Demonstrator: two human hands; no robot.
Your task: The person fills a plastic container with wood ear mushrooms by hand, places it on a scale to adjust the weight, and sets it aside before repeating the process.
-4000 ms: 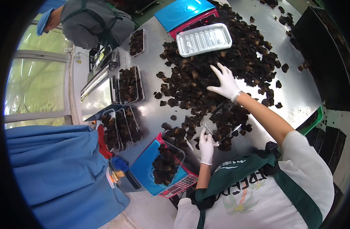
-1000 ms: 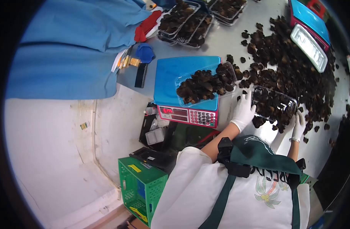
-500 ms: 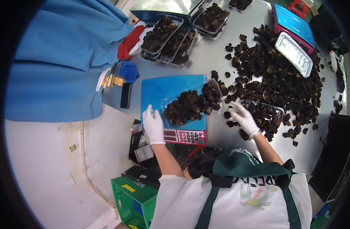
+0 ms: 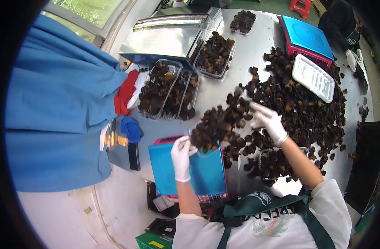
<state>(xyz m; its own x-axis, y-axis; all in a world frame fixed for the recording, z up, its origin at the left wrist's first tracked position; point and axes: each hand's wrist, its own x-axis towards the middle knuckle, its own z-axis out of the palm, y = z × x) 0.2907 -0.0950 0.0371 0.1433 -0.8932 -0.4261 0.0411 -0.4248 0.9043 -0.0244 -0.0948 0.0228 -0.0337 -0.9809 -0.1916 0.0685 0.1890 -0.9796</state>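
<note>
A clear plastic tray heaped with dark wood ear mushrooms [image 4: 215,126] is held tilted over the far edge of the blue-topped scale [image 4: 186,168]. My gloved left hand [image 4: 182,157] pinches the near left end of this tray. At its right end is my gloved right hand [image 4: 269,123], fingers against the rim; the mushrooms partly hide that contact. Below my right forearm, another filled clear tray [image 4: 277,164] sits among loose mushrooms. The large loose pile of mushrooms [image 4: 298,103] spreads to the right on the metal table.
Filled trays [image 4: 161,89] stand at the left, with another filled tray [image 4: 215,56] beside the metal-topped machine [image 4: 169,35]. A white tray [image 4: 313,79] leans by a second scale [image 4: 306,37]. A phone [image 4: 134,157] lies near the blue curtain [image 4: 61,103]. A co-worker's gloved hand [image 4: 351,60] is at far right.
The filled tray has been lifted from the near scale and moved away from me, uncovering its blue top. My hands have moved from beside it to its ends. The view has shifted too.
</note>
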